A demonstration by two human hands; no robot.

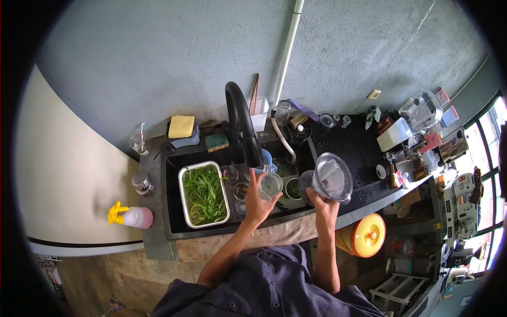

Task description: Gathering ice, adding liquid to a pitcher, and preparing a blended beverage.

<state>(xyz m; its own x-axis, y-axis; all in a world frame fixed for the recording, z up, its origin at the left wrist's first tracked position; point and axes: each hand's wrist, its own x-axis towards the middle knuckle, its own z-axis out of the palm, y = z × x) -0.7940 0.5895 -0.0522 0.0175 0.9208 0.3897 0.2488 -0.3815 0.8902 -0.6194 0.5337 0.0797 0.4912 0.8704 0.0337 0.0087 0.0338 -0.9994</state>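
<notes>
My left hand (255, 203) is closed round a clear drinking glass (271, 186), held over the sink (174, 203) just below the spout of the black faucet (240, 113). My right hand (323, 207) grips a clear, cone-shaped vessel with a wide round rim (334, 177) at the sink's right edge. Its round foot points toward the glass. Several dishes lie in the sink beneath my hands, among them a small bowl with green bits (293, 196) and a blue cup (265, 157), partly hidden by the faucet.
A white-rimmed tray (228, 208) of leafy greens fills the sink's left side. Left of it stand a spray bottle (132, 216) and a metal canister (142, 182). A sponge (216, 142) lies behind. Rightward are a black drainboard (354, 142), crowded containers and a yellow-lidded bucket (368, 235).
</notes>
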